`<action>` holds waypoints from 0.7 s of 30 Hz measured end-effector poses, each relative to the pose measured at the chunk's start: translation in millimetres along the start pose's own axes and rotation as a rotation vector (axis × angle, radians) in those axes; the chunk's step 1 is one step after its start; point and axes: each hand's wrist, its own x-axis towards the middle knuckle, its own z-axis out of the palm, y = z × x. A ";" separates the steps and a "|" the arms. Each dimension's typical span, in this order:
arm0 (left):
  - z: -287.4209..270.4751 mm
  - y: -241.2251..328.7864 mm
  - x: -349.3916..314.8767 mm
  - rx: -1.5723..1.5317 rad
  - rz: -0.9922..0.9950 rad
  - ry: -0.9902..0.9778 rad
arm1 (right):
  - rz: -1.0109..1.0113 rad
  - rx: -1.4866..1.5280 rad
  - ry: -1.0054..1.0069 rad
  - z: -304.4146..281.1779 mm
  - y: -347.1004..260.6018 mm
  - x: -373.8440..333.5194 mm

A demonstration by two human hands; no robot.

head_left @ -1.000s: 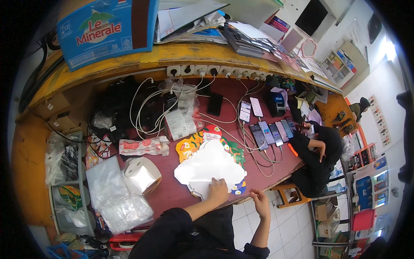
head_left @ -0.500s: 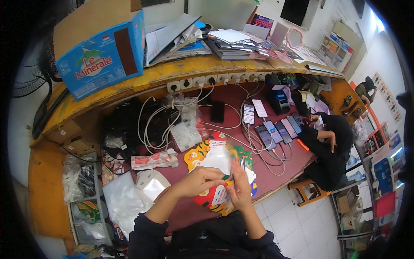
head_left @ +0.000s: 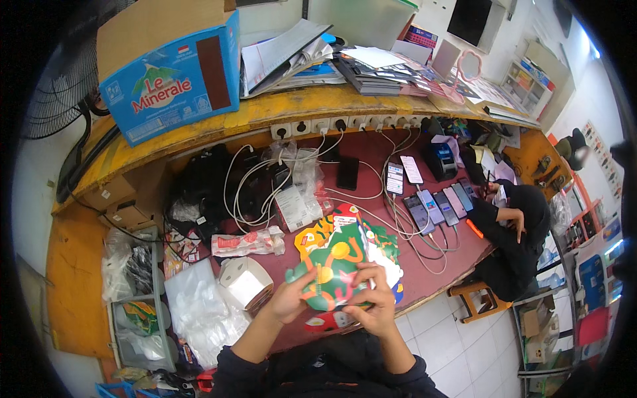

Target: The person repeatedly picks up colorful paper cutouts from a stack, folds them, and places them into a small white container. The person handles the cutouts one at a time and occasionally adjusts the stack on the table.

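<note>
Green, with orange and yellow shapes printed across it, the patterned packet (head_left: 334, 275) had come round to face the camera, where a second ago a white sheet lay flat on the dark red counter (head_left: 371, 149) and half a second ago the packet was only partly lifted. At the far left, a wire rack of plastic bags (head_left: 136, 298) and a heap of clear plastic bags (head_left: 199, 312) lay as before, and the small white box (head_left: 245, 282) stood just beside the person's left forearm, unchanged. The left hand (head_left: 292, 300) clasped the packet's lower left edge, thumb on the printed face and fingers behind it. The packet was held up off the counter, tilted, in front of more colourful packets (head_left: 371, 249) lying on the counter beneath it. The right hand (head_left: 377, 302) gripped the packet's lower right corner, fingers curled over the front; earlier that hand rested apart near the counter's edge. Behind the packet, white cables (head_left: 265, 182) trailed from a row of wall sockets (head_left: 332, 124). Further right, a row of phones (head_left: 438, 205) lay on their cables, and a seated person in dark clothes (head_left: 514, 232) leaned at the counter's end, much as before.
</note>
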 end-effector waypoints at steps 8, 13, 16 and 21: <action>36.0 -46.1 -5.6 -0.027 0.401 0.227 | 0.141 -0.094 0.625 35.0 -11.3 -1.7; 8.2 -43.6 -10.1 0.155 0.406 -0.009 | 0.303 0.162 0.180 23.2 -6.4 -3.4; -11.4 -36.1 -12.7 -0.367 0.180 -0.356 | 0.338 0.532 0.120 24.3 -1.3 -7.6; -20.3 -32.9 -16.3 -0.513 0.125 -0.517 | 0.363 0.641 0.055 29.5 -3.7 -5.0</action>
